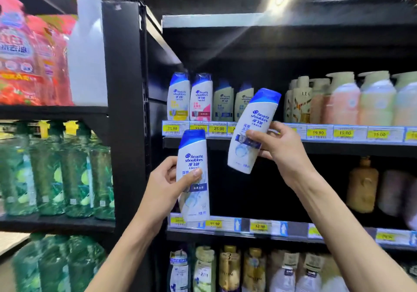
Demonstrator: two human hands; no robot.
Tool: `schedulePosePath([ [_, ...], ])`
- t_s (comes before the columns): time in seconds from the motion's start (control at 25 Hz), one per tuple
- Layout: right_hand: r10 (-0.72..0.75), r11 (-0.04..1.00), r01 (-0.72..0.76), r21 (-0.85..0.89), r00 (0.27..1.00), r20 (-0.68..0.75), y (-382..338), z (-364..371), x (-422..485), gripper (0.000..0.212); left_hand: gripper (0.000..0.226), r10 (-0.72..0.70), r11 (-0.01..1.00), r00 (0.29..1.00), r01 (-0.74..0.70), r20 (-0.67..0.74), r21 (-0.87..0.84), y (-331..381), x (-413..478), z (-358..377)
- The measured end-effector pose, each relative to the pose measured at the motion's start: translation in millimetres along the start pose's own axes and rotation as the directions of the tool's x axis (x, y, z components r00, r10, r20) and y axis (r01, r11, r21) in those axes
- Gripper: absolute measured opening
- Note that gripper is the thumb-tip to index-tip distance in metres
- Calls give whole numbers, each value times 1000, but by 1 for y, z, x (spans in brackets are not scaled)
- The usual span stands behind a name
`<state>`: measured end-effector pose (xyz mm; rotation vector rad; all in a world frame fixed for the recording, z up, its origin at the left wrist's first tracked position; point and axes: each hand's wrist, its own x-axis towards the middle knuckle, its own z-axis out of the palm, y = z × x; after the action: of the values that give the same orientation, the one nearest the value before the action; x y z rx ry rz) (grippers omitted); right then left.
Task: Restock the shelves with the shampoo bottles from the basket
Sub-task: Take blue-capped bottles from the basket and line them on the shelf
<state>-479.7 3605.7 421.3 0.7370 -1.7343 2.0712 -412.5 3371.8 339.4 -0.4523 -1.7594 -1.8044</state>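
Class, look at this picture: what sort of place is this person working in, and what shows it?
Probably a supermarket or drugstore aisle. Black shelves carry rows of toiletry bottles, yellow price tags line the shelf edges, and the left hand grips a shampoo bottle, the right hand a second shampoo bottle.

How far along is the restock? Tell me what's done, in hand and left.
Looks done: four shelved bottles stand on the upper shelf. In hand: left hand grips the left bottle, right hand the right bottle, neither shelved. Left: placing both; the basket is out of view, so its remainder is unknown.
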Motion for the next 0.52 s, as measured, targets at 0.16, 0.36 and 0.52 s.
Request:
schedulePosePath([
  [0.16,-28,1000,29,9,998,-50,-16,13,31,29,43,25,999,1000,-25,1,31,14,22,-15],
  [0.36,-37,999,40,33,996,-83,-28,22,65,31,47,47,997,999,-47,10,55,29,43,-24],
  [0.52,-40,999,42,16,991,-130,-35,32,92,34,42,49,994,999,-50,12,93,39,56,-24],
])
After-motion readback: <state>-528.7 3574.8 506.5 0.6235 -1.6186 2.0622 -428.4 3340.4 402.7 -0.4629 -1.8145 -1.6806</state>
